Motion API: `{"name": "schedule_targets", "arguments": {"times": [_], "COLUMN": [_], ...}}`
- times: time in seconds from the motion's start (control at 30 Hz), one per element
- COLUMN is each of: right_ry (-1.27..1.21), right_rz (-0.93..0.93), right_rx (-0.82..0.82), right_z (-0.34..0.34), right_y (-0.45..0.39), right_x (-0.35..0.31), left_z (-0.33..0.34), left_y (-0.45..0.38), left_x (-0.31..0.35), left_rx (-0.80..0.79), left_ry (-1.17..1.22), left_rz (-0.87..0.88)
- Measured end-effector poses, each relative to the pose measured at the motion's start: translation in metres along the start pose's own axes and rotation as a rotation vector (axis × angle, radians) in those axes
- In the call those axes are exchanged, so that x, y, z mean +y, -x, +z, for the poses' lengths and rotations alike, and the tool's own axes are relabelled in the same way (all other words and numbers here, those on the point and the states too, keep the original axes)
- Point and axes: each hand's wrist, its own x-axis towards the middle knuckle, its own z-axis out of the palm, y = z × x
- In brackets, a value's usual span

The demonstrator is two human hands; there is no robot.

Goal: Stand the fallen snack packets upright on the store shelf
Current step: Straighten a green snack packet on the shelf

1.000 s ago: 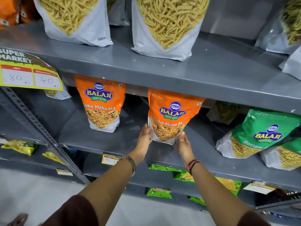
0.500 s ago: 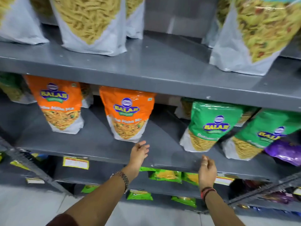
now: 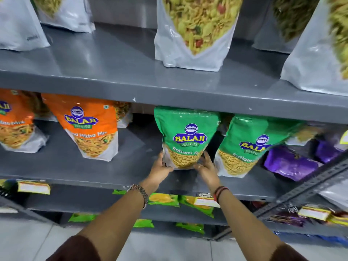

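Observation:
A green Balaji Ratlami Sev packet (image 3: 186,132) stands upright on the grey middle shelf (image 3: 62,166). My left hand (image 3: 162,166) grips its lower left corner and my right hand (image 3: 206,167) its lower right corner. Just to the right a second green packet (image 3: 250,146) leans to the right. Two orange Mitha Mix packets (image 3: 90,127) (image 3: 13,121) stand upright to the left. A purple packet (image 3: 290,163) lies flat at the right end of the shelf.
The upper shelf (image 3: 131,81) overhangs the packet tops and carries several large white packets (image 3: 194,31). A slotted metal upright (image 3: 308,187) crosses at the right. Lower shelves hold small green and yellow packets (image 3: 163,199) and price tags (image 3: 33,186).
The view has shifted right along the shelf. Both hands left the orange packet, hung free, and now hold the base of the green packet, which stands more upright than before.

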Motion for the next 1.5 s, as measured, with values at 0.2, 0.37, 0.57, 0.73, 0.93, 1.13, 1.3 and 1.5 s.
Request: {"name": "schedule_targets", "arguments": {"times": [0.2, 0.37, 0.57, 0.73, 0.93, 1.13, 1.3, 1.5], "right_ry": [-0.037, -0.041, -0.081, -0.015, 0.037, -0.08, -0.281, -0.269], "right_rz": [0.016, 0.034, -0.004, 0.02, -0.035, 0.02, 0.02, -0.037], "right_rx": [-0.047, -0.033, -0.054, 0.035, 0.406, 0.668, 0.398, 0.351], "right_z": [0.008, 0.015, 0.017, -0.005, -0.062, -0.121, -0.141, -0.154], "right_y": [-0.01, -0.002, 0.002, 0.009, 0.03, 0.008, -0.015, -0.027], "right_x": [0.017, 0.016, 0.01, 0.027, 0.045, 0.051, 0.037, 0.037], "left_z": [-0.009, -0.019, -0.02, 0.003, 0.042, 0.108, 0.156, 0.171], "left_y": [-0.004, -0.003, -0.001, 0.015, 0.033, 0.027, 0.008, -0.007], "left_x": [-0.005, -0.002, 0.003, -0.006, -0.005, 0.026, 0.036, 0.03], "left_rx": [0.001, -0.014, 0.01, 0.282, 0.138, -0.152, -0.191, -0.217], "left_ry": [-0.037, -0.044, -0.004, 0.15, 0.279, 0.192, 0.068, -0.01], "left_rz": [-0.02, -0.013, -0.011, -0.039, -0.265, -0.21, -0.145, -0.136]}}
